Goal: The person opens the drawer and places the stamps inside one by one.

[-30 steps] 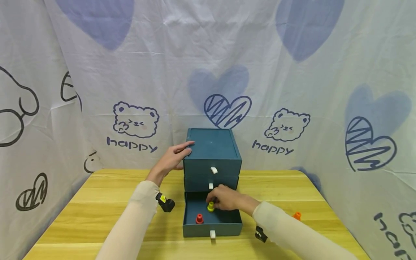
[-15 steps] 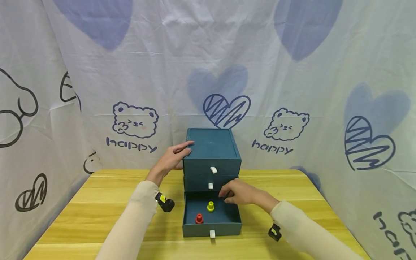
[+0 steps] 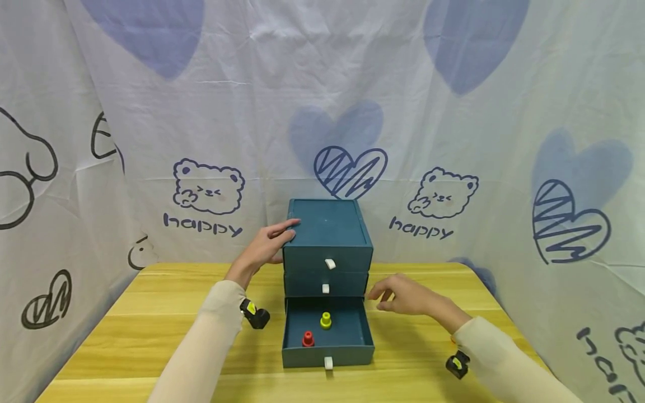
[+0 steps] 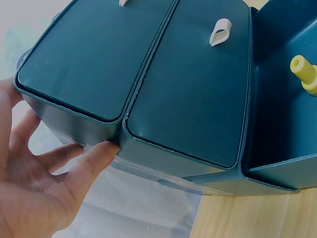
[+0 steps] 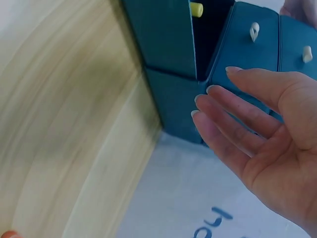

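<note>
A dark teal cabinet [image 3: 326, 224] with small white pull tabs stands on the table, its bottom drawer [image 3: 347, 356] pulled out and the two above it closed. Inside the drawer sit a red peg-like piece [image 3: 308, 339] near the front left and a yellow one [image 3: 326, 321] further back. My left hand [image 3: 262, 246] rests on the cabinet's upper left edge; in the left wrist view its fingertips touch the side wall. To the right of the drawer, my right hand [image 3: 405, 295] hovers over the table with loosely bent fingers and nothing in them.
The wooden table [image 3: 166, 336] reaches back to a printed cloth [image 3: 272, 140] hanging behind and at both sides. An orange piece [image 5: 11, 234] lies on the table at the right, mostly hidden by my right sleeve [image 3: 499, 352] in the head view.
My right hand has drawn back from the yellow piece, out of the drawer and to the right. The yellow piece stays in the drawer. My left hand keeps its place on the cabinet.
</note>
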Demonstrator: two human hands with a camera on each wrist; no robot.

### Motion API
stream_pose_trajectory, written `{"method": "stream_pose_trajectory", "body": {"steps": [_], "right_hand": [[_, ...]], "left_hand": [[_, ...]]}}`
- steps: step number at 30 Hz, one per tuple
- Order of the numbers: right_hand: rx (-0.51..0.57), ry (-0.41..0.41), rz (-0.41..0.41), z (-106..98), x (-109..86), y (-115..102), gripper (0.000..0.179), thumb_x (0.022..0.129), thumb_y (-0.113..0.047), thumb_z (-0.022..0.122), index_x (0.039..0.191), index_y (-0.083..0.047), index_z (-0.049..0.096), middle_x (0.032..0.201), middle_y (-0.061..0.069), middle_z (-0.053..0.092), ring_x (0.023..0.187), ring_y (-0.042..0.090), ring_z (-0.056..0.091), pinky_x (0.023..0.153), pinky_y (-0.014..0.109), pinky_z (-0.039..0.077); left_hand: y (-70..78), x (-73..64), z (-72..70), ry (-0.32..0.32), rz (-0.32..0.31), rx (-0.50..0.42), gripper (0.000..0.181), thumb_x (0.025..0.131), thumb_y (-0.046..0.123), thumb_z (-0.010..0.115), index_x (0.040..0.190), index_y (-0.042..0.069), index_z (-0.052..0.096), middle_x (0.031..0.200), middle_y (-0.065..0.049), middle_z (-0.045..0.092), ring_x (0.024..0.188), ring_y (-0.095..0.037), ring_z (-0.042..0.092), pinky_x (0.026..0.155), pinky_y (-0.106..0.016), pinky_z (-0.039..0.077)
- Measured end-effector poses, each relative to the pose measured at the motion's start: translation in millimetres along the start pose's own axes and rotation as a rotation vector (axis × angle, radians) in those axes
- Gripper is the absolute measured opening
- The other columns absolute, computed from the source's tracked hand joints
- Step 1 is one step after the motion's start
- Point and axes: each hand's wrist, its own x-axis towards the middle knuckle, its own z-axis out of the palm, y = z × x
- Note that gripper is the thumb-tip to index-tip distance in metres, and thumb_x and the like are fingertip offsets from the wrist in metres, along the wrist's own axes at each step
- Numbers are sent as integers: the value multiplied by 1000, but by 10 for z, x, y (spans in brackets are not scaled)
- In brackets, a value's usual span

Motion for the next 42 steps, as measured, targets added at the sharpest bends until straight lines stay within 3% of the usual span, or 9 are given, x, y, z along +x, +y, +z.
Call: {"method": "stream_pose_trajectory", "body": {"steps": [9, 19, 26, 42], "right_hand": [[13, 6, 28, -103, -344, 194, 20, 93, -4, 73, 112, -6, 77, 110, 11, 77, 89, 18, 76, 81, 33, 65], [2, 24, 64, -153, -785, 522, 19, 91, -3, 74, 109, -5, 77, 107, 15, 77, 87, 21, 76, 77, 31, 64], [16, 22, 107, -208, -1044, 721, 19, 87, 0, 77, 106, -3, 77, 106, 20, 76, 87, 28, 76, 76, 36, 65], [101, 12, 200, -191, -1395, 1090, 28, 78, 6, 78, 105, 9, 73, 102, 24, 74, 86, 35, 75, 75, 41, 65]], "left_hand": [[-4, -6, 0, 0, 2, 0, 52, 110, 37, 49, 160, 24, 42, 173, -11, 23, 156, -41, 29, 110, -69, 43], [-6, -8, 8, 3, -5, 5, 52, 110, 38, 49, 159, 25, 42, 172, -11, 24, 156, -40, 29, 110, -69, 43], [3, -12, -4, 6, -1, 5, 51, 109, 38, 49, 159, 26, 43, 172, -11, 25, 155, -40, 30, 110, -69, 44], [25, -8, -6, 5, -12, -1, 51, 110, 37, 49, 159, 25, 43, 173, -11, 23, 156, -41, 28, 110, -69, 43]]}}
